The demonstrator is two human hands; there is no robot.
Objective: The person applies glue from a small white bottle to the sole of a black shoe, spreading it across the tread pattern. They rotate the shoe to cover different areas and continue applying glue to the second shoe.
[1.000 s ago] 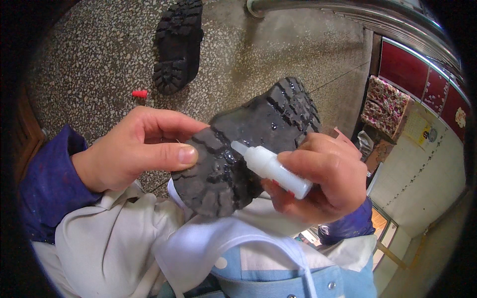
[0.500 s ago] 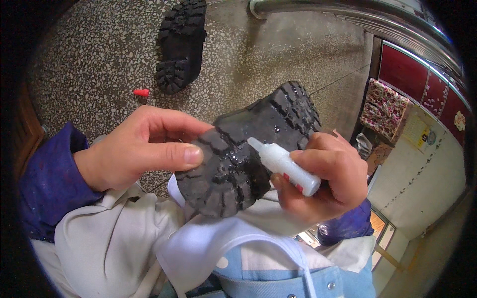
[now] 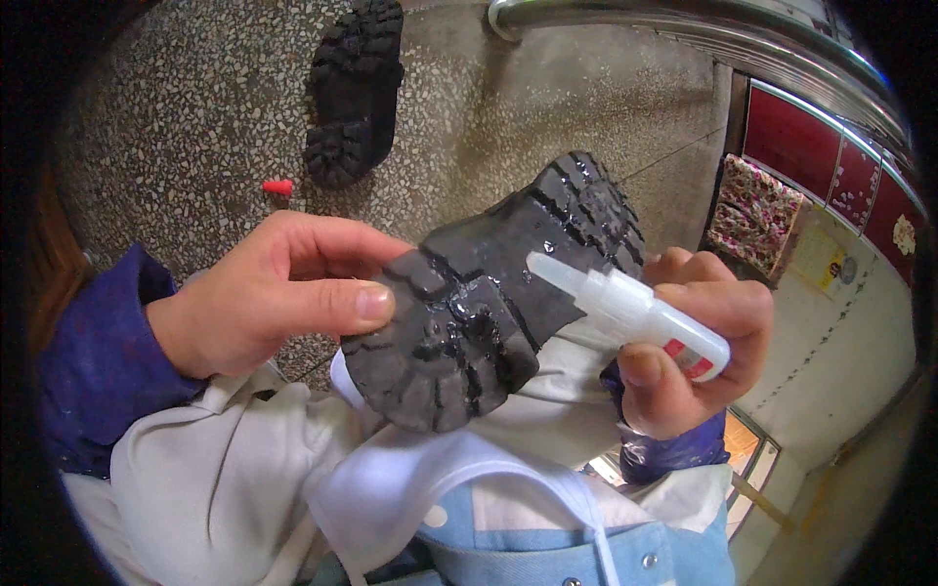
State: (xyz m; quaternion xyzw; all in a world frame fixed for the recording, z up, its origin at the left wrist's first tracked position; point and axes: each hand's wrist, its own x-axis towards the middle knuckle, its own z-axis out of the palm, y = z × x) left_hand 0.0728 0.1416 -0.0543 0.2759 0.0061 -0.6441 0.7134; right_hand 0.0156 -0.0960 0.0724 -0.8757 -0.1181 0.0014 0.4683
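Two hands (image 3: 259,303) (image 3: 740,317) hold one sole (image 3: 469,317), one bottle (image 3: 625,305).

Saw a grey floor (image 3: 195,127), thick with pale stone chips (plainer-looking toward the right). Found a black sole (image 3: 357,98) lying there tread up, running to the view's upper edge, and a small red cap (image 3: 277,187) near the sole's lower end, apart from it.

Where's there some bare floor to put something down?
Bare speckled floor lies left of the black lugged sole up top, above the red cap. There's more right of that sole, below the metal rail. It's crowded lower down: the left hand grips another sole, and the right hand points a white squeeze bottle over it.
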